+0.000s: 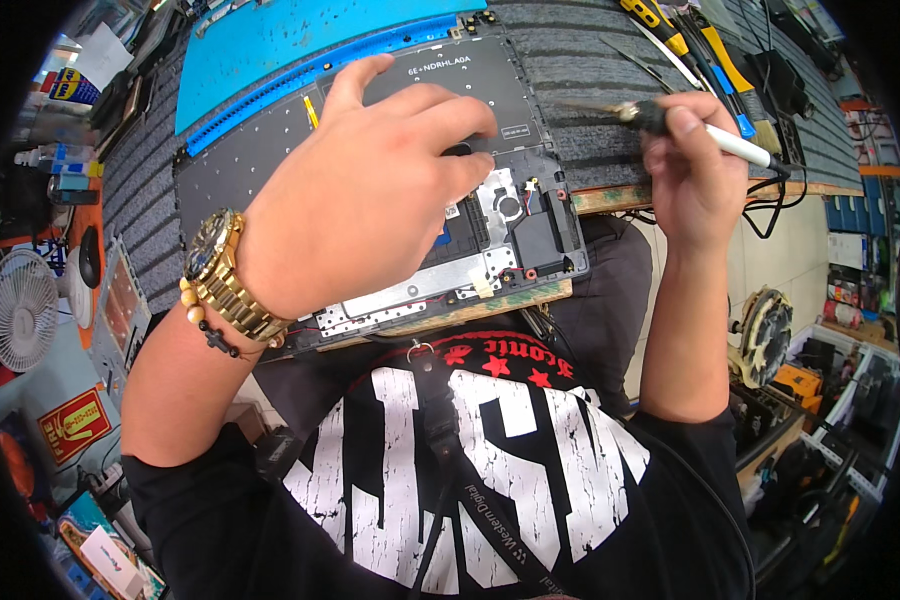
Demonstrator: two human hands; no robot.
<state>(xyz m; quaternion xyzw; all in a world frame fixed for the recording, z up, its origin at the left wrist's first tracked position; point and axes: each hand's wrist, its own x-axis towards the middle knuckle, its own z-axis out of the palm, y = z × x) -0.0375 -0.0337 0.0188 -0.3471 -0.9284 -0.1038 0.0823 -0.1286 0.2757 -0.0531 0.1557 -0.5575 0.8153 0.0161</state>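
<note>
My left hand (370, 195) lies over an opened laptop chassis (420, 90), fingers spread and bent, index finger reaching toward its upper edge; my thumb is hidden, and a small dark shape under the fingertips is unclear. The chassis shows a silver bracket (500, 215), thin wires and a blue strip (270, 100) along its top. My right hand (695, 165) grips a white-handled soldering iron (735, 145) with a black grip, its thin tip pointing left, right of the chassis. A yellow strip (311, 112) lies beside my left index finger.
The chassis sits on a grey ridged mat (580, 60) over a wooden edge, below a light-blue mat (230, 50). Hand tools (720, 55) lie upper right with the iron's black cable nearby. A white fan (22, 305) stands left; boxes and equipment crowd the right.
</note>
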